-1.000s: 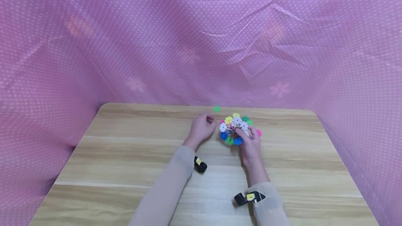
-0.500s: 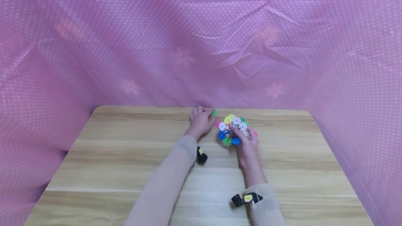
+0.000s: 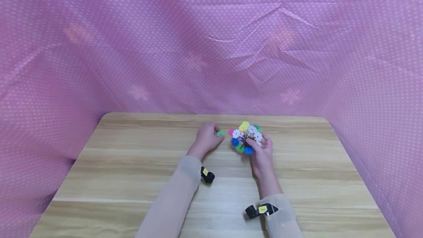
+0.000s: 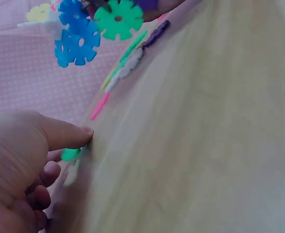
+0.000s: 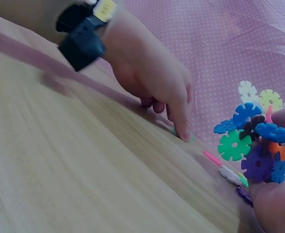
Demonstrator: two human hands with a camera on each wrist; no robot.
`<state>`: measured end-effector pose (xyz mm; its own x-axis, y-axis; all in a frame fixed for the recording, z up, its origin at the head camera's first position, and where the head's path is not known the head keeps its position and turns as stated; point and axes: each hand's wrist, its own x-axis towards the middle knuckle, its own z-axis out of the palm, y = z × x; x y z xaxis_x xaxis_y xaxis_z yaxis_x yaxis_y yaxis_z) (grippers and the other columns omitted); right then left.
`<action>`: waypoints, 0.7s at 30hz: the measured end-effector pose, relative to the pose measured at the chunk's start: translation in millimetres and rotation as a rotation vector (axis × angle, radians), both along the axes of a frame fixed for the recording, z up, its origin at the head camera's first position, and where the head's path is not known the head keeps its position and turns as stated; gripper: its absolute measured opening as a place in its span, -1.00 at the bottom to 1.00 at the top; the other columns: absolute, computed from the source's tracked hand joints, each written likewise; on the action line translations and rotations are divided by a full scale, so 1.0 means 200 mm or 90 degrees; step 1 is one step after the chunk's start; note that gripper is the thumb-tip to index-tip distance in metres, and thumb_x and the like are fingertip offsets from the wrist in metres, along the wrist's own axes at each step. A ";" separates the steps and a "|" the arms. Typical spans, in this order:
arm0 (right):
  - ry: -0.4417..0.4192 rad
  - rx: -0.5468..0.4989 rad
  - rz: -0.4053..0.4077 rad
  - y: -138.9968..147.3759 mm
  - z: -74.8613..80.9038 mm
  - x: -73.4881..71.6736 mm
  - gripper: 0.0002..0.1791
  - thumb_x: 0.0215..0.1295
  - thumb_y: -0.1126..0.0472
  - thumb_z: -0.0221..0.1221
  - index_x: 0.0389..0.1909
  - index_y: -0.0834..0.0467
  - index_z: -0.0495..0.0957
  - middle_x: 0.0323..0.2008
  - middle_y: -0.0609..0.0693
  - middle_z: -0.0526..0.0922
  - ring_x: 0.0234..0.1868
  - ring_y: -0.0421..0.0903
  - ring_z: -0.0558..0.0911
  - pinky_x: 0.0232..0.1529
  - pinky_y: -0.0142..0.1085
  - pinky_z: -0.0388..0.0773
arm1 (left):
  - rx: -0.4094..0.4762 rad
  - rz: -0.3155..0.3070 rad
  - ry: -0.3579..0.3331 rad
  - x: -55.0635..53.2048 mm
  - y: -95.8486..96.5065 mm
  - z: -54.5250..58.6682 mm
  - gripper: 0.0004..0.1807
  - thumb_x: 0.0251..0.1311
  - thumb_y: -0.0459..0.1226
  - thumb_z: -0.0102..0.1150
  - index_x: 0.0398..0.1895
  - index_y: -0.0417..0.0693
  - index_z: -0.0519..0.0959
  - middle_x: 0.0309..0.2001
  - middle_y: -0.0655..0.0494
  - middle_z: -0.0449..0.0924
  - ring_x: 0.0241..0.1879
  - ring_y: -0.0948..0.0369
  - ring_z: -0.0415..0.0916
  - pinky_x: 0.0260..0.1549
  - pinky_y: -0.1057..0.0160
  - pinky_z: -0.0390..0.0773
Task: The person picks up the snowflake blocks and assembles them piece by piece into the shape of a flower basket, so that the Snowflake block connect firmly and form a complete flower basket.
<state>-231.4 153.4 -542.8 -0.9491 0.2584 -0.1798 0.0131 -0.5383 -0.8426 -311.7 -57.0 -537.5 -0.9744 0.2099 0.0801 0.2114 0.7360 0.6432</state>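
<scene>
My left hand pinches a small green notched flower disc between thumb and fingers, just above or at the tabletop. Part of that disc shows under the fingers in the left wrist view. To its right, my right hand grips a ball-like cluster of interlocked plastic flower discs, thumb toward its centre. White, yellow, blue and green discs face up in it; a purple disc and an orange one show in the right wrist view. The hands are apart.
Loose discs lie on the wooden table beneath and beside the cluster, among them a pink disc, a white disc and a purple disc. A pink dotted cloth rises behind the table and on both sides.
My left hand reached to the table's far edge, took the green disc lying there and drew it back nearer the cluster. My right hand keeps hold of the cluster, almost unmoved.
</scene>
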 end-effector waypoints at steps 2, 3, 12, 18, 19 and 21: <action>0.006 0.000 0.004 0.00 0.00 0.00 -0.18 0.39 0.52 0.28 0.56 0.12 0.15 0.47 0.17 0.35 0.32 -0.02 0.59 0.35 -0.29 0.60 | 0.006 -0.001 0.006 0.04 -0.03 -0.01 -0.66 0.33 -0.18 0.53 -0.01 -0.15 0.64 -0.15 0.04 0.60 -0.04 0.04 0.51 0.18 -0.01 0.53; 0.009 -0.001 0.007 0.00 0.00 0.01 -0.19 0.39 0.52 0.27 0.57 0.11 0.18 0.49 0.20 0.37 0.32 -0.01 0.60 0.36 -0.28 0.60 | 0.013 -0.004 0.011 0.06 -0.04 -0.01 -0.70 0.33 -0.20 0.53 -0.05 -0.13 0.62 -0.17 0.05 0.58 -0.06 0.05 0.50 0.13 0.01 0.55; 0.009 0.003 0.060 -0.02 -0.01 0.02 -0.22 0.44 0.48 0.24 0.61 0.09 0.23 0.51 0.15 0.39 0.37 -0.01 0.57 0.38 -0.26 0.59 | 0.193 0.020 0.011 0.22 -0.14 0.02 -0.88 0.37 -0.29 0.48 -0.15 -0.09 0.69 -0.29 0.12 0.64 -0.27 0.20 0.55 -0.21 0.21 0.64; 0.011 0.005 0.091 -0.05 -0.02 0.02 -0.27 0.43 0.45 0.27 0.58 0.26 0.29 0.47 0.15 0.47 0.43 0.04 0.55 0.39 -0.28 0.57 | 0.289 0.069 0.038 0.30 -0.16 0.07 -0.85 0.38 -0.28 0.48 -0.07 -0.14 0.83 -0.27 0.10 0.81 -0.27 0.21 0.70 -0.14 0.15 0.76; 0.014 0.003 0.094 -0.05 -0.02 0.02 -0.25 0.42 0.46 0.27 0.60 0.27 0.29 0.49 0.17 0.46 0.45 0.05 0.53 0.40 -0.29 0.56 | 0.297 0.065 0.039 0.31 -0.15 0.09 -0.85 0.39 -0.30 0.46 -0.06 -0.15 0.83 -0.27 0.09 0.82 -0.27 0.20 0.72 -0.12 0.13 0.77; 0.012 0.009 0.098 -0.06 -0.02 0.02 -0.20 0.41 0.46 0.28 0.63 0.25 0.26 0.52 0.17 0.44 0.48 0.06 0.50 0.41 -0.32 0.54 | 0.311 0.055 0.032 0.33 -0.13 0.11 -0.84 0.42 -0.31 0.41 -0.05 -0.17 0.83 -0.27 0.08 0.84 -0.26 0.19 0.76 -0.10 0.12 0.79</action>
<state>-226.5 141.4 -547.1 -0.9809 0.1115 -0.1594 0.0794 -0.5188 -0.8512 -245.8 -83.9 -515.0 -0.9790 0.0545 0.1966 0.2027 0.3679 0.9075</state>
